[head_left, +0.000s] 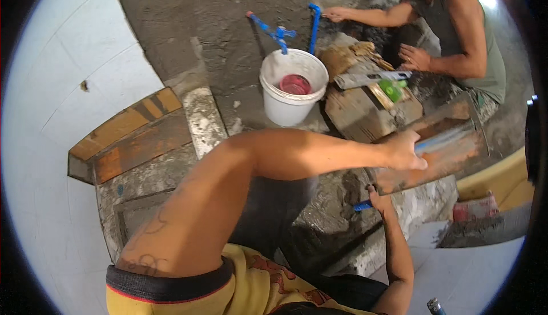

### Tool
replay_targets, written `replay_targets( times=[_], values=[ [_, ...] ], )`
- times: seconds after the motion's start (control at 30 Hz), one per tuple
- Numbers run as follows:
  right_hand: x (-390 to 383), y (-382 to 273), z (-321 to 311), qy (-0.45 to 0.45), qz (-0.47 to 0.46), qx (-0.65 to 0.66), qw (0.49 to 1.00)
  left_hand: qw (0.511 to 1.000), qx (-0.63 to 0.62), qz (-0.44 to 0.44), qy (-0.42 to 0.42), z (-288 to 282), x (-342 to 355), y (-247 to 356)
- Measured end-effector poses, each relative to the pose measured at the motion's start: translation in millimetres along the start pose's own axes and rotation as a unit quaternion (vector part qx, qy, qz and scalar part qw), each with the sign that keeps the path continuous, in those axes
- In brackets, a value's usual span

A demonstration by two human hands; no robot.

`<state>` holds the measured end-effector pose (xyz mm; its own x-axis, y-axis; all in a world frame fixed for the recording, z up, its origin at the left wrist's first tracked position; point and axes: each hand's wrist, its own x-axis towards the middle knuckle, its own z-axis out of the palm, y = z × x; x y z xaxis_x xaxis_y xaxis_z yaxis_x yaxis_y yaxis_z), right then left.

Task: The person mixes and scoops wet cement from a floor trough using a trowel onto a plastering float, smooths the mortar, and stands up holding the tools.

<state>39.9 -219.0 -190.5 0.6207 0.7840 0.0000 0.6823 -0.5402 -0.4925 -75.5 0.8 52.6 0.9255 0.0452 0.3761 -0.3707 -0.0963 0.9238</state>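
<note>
My left arm reaches across to the right. Its hand (405, 152) is closed over the edge of a long, box-like brown piece (445, 164) smeared with orange, with a blue streak along its edge. Lower down, my right hand (381, 200) is wrapped around a blue-handled tool (362, 205); the tool's working end cannot be made out. Wet grey mortar (325, 209) lies beside that hand, along a rough pale ledge (425, 201).
A white bucket (288, 109) holds a red container (295, 84), below blue pipes with a tap (279, 34). A co-worker (465, 35) crouches at the far right, near a spirit level (371, 79) and a green tool (391, 89). Orange-brown pieces (142, 146) lie left.
</note>
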Motion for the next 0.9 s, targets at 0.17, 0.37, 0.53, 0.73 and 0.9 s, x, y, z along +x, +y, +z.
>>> replay_targets(
  times=[0.17, 0.37, 0.53, 0.73, 0.9],
  values=[
    [-30, -16, 2, 0.069, -0.03, -0.062, 0.995, 1.0, -0.026, 0.005, -0.016, 10, 0, -7],
    [-36, -37, -12, -0.009, 0.024, -0.018, 1.0, 0.998, -0.008, 0.002, 0.056, 20, -5, 1],
    [-35, 6, 2, 0.079, -0.02, -0.027, 0.996, 0.997, -0.044, -0.061, -0.028, 16, -3, 23],
    [-12, -22, -3, 0.005, 0.042, -0.08, 0.996, 0.996, -0.061, 0.032, 0.051, 14, 2, 6],
    [-18, -80, -23, 0.002, 0.022, 0.018, 1.0, 0.993, -0.047, 0.04, 0.103, 13, 1, 19]
  ],
)
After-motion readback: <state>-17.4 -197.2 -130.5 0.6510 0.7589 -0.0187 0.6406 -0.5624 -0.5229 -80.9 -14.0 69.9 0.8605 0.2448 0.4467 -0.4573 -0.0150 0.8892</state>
